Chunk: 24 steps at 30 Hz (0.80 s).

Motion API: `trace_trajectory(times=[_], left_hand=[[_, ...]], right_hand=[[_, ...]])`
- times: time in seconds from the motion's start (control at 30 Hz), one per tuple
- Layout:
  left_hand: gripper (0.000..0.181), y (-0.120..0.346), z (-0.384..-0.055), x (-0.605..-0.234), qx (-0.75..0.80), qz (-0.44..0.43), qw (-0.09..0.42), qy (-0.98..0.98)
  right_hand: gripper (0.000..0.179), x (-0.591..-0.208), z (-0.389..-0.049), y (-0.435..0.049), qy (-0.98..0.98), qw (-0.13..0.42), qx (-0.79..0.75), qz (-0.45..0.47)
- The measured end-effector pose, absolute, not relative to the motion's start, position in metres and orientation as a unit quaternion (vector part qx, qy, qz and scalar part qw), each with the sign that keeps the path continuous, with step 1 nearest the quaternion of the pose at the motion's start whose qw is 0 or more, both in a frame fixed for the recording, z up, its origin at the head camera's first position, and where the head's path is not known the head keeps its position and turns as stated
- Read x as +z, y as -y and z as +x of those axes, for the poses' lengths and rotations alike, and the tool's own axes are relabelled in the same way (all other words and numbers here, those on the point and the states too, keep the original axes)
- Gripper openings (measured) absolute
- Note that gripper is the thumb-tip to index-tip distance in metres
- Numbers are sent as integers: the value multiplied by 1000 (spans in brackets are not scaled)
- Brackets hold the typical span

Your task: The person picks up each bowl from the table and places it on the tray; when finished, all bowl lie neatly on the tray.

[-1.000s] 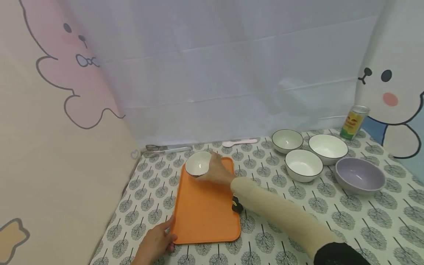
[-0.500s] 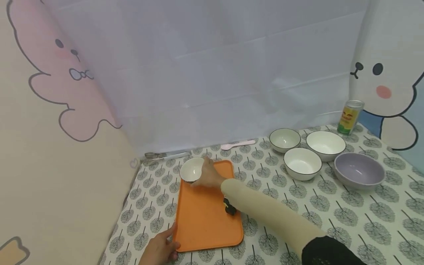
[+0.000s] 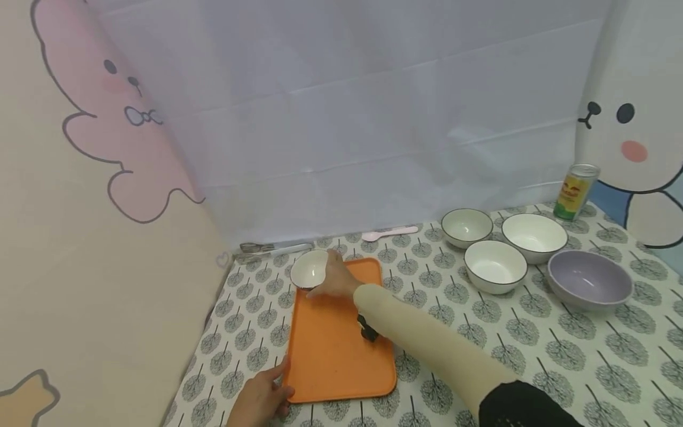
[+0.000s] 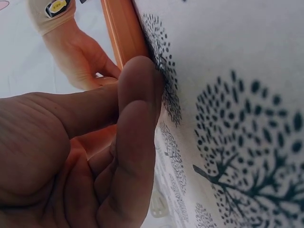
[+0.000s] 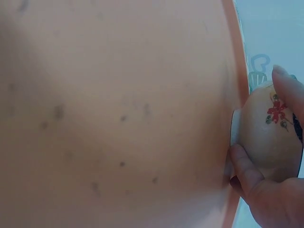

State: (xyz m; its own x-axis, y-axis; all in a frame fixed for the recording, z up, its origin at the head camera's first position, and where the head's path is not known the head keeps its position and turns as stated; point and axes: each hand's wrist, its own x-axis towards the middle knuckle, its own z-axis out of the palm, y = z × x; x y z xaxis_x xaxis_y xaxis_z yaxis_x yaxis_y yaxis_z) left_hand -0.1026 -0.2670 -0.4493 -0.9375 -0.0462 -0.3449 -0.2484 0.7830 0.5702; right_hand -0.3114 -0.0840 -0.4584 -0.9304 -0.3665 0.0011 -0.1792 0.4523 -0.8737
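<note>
A white bowl (image 3: 308, 270) with a dark rim stands at the far left corner of the orange tray (image 3: 341, 356). My right hand (image 3: 338, 277) grips it from the right side. The right wrist view shows red flower decoration on the bowl (image 5: 266, 147), with thumb and fingers of the right hand (image 5: 273, 199) spread around its wall and base. At the tray's near left corner, my left hand (image 3: 259, 397) pinches the rim. In the left wrist view, the thumb and fingers of the left hand (image 4: 99, 147) meet at the edge of the tray (image 4: 127, 33).
On the right stand a pale green bowl (image 3: 466, 228), two white bowls (image 3: 495, 267) and a purple bowl (image 3: 589, 279). Behind them is a drink can (image 3: 576, 193). A pink spoon (image 3: 389, 233) and metal utensils (image 3: 274, 249) lie along the back edge by the curtain (image 3: 347, 130).
My right hand has shifted the bowl a little left, onto the tray's far left corner. The left hand keeps its place on the tray's near corner. The head view has tilted slightly.
</note>
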Motion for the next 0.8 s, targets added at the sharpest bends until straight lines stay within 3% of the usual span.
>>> trace_trajectory(times=[0.8], left_hand=[[62,264,-96,-450,339,-63,123,-931]], right_hand=[[133,-468,-330,103,-864,70,-465,-180]])
